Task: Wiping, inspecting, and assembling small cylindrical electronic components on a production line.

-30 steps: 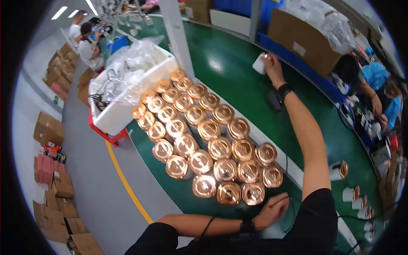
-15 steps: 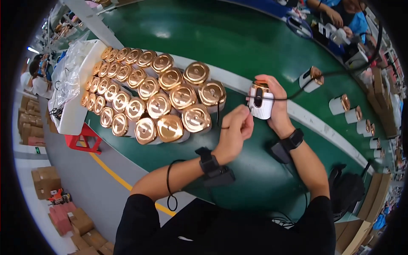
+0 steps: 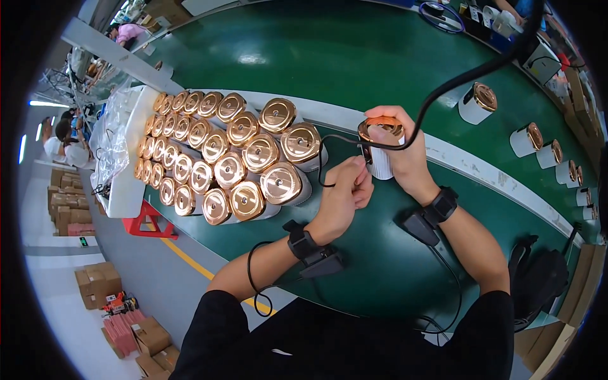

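Observation:
My right hand [image 3: 408, 149] grips a white ribbed canister with a shiny copper-coloured lid [image 3: 384, 128], fingers over the top and thumb on the lid. A dark panel shows on the canister's side, toward my left hand. My left hand [image 3: 345, 197] is closed in a pinch, its fingertips against that panel. A black cable [image 3: 425, 117] comes down from the upper right, passes in front of the canister, and loops round into my left hand. The end of the cable is hidden in the fingers. Both wrists wear black straps with small boxes.
Rows of similar copper-topped canisters [image 3: 230, 168] stand at left on the green table [image 3: 373, 253], beside a white foam tray [image 3: 130, 158] holding clear plastic. More canisters [image 3: 525, 140] stand beyond a pale rail [image 3: 481, 171]. A black bag [image 3: 538, 278] lies at right; a red stool [image 3: 149, 221] stands below left.
The canister in my right hand has tipped, so its lid now faces up and its dark panel turns toward my left hand. The view has shifted slightly. My left hand stays pinched beside it.

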`<state>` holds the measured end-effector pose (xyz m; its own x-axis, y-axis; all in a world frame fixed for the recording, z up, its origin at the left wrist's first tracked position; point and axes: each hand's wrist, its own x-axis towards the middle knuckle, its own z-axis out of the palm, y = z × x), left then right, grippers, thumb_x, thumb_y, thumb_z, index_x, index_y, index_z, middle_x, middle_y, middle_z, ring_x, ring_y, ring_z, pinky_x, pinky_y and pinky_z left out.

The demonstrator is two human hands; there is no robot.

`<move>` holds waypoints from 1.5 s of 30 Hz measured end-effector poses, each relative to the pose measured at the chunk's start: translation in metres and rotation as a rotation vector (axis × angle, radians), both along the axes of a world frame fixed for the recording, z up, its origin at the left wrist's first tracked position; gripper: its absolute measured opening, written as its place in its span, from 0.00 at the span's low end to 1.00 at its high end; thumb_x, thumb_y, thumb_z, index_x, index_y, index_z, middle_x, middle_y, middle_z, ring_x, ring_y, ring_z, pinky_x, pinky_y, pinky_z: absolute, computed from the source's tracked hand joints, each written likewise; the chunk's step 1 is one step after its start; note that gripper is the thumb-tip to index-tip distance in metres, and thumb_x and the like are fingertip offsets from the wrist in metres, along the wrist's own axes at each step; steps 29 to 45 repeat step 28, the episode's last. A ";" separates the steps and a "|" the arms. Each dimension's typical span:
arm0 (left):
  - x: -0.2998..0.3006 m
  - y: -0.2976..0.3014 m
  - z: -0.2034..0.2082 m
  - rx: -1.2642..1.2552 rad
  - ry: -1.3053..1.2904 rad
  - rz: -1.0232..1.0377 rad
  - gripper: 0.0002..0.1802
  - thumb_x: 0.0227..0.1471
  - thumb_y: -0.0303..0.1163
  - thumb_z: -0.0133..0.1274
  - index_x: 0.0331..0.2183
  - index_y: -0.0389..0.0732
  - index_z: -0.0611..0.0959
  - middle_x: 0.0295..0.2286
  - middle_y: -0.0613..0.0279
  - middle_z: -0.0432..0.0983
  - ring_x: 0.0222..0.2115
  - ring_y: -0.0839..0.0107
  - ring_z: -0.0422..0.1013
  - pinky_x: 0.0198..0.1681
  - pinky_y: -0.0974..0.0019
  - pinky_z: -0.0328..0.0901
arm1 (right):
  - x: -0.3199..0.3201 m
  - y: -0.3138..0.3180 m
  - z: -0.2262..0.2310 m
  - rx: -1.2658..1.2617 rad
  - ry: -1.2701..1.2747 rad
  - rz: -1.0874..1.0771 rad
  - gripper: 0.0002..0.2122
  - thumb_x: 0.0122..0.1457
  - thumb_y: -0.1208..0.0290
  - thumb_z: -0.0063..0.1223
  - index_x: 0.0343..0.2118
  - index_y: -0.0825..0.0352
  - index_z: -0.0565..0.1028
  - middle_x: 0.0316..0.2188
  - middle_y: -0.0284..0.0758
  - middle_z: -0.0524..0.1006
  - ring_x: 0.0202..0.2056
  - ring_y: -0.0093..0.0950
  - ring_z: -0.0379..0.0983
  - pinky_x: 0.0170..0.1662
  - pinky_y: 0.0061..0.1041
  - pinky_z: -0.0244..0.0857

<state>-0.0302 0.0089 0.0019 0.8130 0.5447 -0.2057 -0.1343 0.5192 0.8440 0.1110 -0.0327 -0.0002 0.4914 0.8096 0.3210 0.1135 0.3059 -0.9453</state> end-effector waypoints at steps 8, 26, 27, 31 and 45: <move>-0.001 0.008 -0.001 -0.099 -0.038 -0.077 0.18 0.60 0.40 0.37 0.20 0.45 0.60 0.11 0.69 0.49 0.12 0.81 0.42 0.15 0.73 0.39 | -0.006 0.000 -0.003 -0.041 0.179 0.063 0.10 0.60 0.71 0.49 0.43 0.69 0.69 0.30 0.31 0.74 0.31 0.17 0.71 0.33 0.16 0.64; 0.010 0.007 -0.005 -0.151 -0.108 -0.043 0.18 0.64 0.44 0.39 0.29 0.41 0.72 0.10 0.73 0.51 0.10 0.81 0.47 0.14 0.73 0.41 | 0.008 -0.001 0.020 -0.192 -0.159 -0.129 0.15 0.55 0.67 0.60 0.42 0.66 0.70 0.30 0.30 0.75 0.33 0.20 0.73 0.38 0.19 0.66; 0.008 0.003 -0.004 -0.176 -0.074 -0.048 0.16 0.62 0.44 0.42 0.37 0.41 0.74 0.11 0.71 0.56 0.10 0.80 0.52 0.14 0.75 0.46 | 0.007 -0.009 0.030 -0.130 -0.298 -0.176 0.20 0.49 0.69 0.65 0.44 0.64 0.69 0.33 0.32 0.75 0.35 0.23 0.73 0.40 0.22 0.68; 0.049 -0.007 0.001 -0.180 -0.152 -0.173 0.16 0.62 0.44 0.42 0.37 0.41 0.74 0.11 0.71 0.56 0.10 0.80 0.52 0.14 0.75 0.46 | 0.019 -0.007 0.016 0.077 -0.528 -0.210 0.25 0.46 0.66 0.68 0.46 0.62 0.69 0.37 0.35 0.74 0.40 0.23 0.73 0.45 0.25 0.67; 0.049 -0.007 0.001 -0.180 -0.152 -0.173 0.16 0.62 0.44 0.42 0.37 0.41 0.74 0.11 0.71 0.56 0.10 0.80 0.52 0.14 0.75 0.46 | 0.019 -0.007 0.016 0.077 -0.528 -0.210 0.25 0.46 0.66 0.68 0.46 0.62 0.69 0.37 0.35 0.74 0.40 0.23 0.73 0.45 0.25 0.67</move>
